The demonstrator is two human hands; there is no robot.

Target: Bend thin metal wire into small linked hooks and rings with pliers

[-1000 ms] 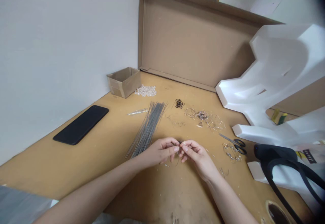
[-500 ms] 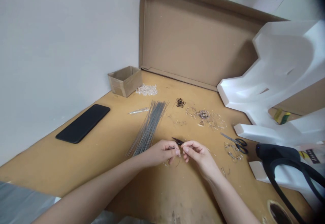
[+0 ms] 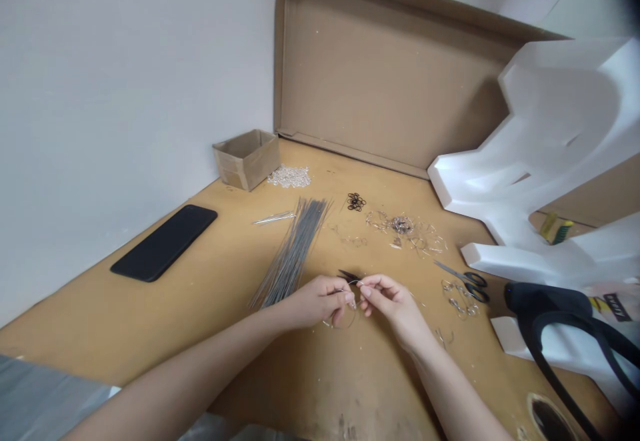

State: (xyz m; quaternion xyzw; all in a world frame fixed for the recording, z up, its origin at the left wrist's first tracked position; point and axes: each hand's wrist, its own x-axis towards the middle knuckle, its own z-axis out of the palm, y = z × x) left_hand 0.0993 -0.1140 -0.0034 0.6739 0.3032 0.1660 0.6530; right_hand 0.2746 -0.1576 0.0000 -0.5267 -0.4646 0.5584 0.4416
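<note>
Thumb and fingers of my left hand (image 3: 327,301) are pinched on a thin curved wire (image 3: 355,317), whose loop hangs below the fingertips. Close beside it on the right, my right hand (image 3: 385,299) pinches the wire too, near its upper part. A small clear piece seems to sit at the left fingertips, too small to make out. Just behind the hands lies a dark pointed tool (image 3: 349,275), partly hidden by them. A bundle of straight grey wires (image 3: 295,254) lies left of the hands.
A black phone (image 3: 164,243) lies at the left. Behind are a small cardboard box (image 3: 247,161), clear beads (image 3: 290,176), black rings (image 3: 356,201) and tangled wire pieces (image 3: 415,231). Scissors (image 3: 467,282), white foam (image 3: 550,127) and a black strap (image 3: 545,361) are on the right.
The wire loop below my left fingertips shows wider and rounder. Both hands have stayed almost in place, with only slight finger movement.
</note>
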